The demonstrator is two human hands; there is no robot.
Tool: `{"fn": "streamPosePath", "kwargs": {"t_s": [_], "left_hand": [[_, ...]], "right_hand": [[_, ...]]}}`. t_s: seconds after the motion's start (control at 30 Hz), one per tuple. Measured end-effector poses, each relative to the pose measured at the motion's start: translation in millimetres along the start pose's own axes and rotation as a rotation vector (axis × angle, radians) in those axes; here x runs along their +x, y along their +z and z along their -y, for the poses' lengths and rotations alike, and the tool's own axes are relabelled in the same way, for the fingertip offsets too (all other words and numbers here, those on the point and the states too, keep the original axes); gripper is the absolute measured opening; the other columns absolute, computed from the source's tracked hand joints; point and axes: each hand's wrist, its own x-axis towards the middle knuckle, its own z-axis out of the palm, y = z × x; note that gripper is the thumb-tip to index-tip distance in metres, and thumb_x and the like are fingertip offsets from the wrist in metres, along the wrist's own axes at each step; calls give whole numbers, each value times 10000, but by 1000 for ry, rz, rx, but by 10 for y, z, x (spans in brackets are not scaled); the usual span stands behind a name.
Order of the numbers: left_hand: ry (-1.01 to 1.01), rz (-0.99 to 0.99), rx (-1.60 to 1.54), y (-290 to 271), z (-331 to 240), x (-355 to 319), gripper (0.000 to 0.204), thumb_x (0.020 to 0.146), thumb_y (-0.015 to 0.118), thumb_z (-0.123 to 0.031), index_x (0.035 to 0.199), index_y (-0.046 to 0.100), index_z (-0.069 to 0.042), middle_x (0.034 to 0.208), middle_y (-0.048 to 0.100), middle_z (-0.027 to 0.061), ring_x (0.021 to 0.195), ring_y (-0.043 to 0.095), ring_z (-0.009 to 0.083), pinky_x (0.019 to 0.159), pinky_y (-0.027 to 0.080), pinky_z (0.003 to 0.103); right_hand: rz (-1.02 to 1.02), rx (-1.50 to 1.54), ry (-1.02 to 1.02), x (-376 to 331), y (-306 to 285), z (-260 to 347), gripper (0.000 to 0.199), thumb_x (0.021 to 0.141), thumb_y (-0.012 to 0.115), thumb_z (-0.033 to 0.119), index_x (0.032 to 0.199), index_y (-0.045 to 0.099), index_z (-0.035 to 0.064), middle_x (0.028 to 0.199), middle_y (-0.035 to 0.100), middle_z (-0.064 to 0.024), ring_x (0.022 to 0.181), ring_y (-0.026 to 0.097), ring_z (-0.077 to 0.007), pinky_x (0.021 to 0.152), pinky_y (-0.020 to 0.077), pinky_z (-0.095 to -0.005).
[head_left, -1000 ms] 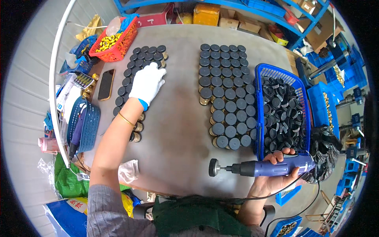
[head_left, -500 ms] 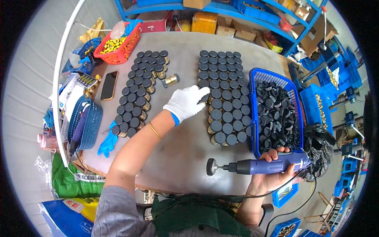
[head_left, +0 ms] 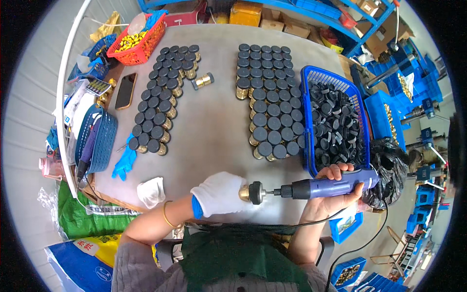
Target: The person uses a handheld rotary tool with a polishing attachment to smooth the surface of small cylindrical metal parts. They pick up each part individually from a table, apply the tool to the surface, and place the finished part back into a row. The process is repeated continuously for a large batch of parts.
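The grey counter (head_left: 209, 126) is full of capped jars. The white-gloved left hand (head_left: 220, 194) has come back from them, its grip shut on a small brass piece (head_left: 243, 193). That piece now meets the disc tip of the blue rotary tool (head_left: 321, 186), gripped tight in the bare right hand (head_left: 335, 194).

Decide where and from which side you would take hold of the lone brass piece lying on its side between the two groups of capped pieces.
Take the brass piece across its round body from above. It lies on its side on the grey table, apart from both groups, with free space around it.
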Motion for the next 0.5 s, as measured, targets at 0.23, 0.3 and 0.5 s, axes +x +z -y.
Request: {"fn": "streamPosePath", "kwargs": {"t_s": [0.23, 0.3, 0.5], "left_hand": [[-28, -207, 257, 71, -160, 33, 400, 737, 598, -479, 785, 626, -83, 739, 628, 146, 711, 610, 356, 640, 478, 435], [-55, -207, 230, 96, -136, 46, 415, 731, 605, -493, 773, 630, -82, 723, 624, 144, 702, 608, 354, 634, 477, 435], [136, -536, 192, -41, -91, -5, 400, 688, 687, -465, 726, 633, -70, 704, 607, 131, 663, 595, 317, 605, 468, 404]], "right_hand": [[-84, -112, -75, -74, -96, -9, 404, 773, 608, 397, 967, 486, 64, 833, 513, -60, 666, 467, -156, 629, 394, -276], [-68, -101, -68, -93, -103, -18, 411, 764, 622, 373, 993, 478, 63, 870, 533, -72, 692, 493, -167, 633, 413, -279], [-52, 91, -109, -57, 39, 197, 443, 765, 634, 334, 1074, 473, 61, 987, 569, -100, 766, 541, -186, 663, 476, -278]]}}
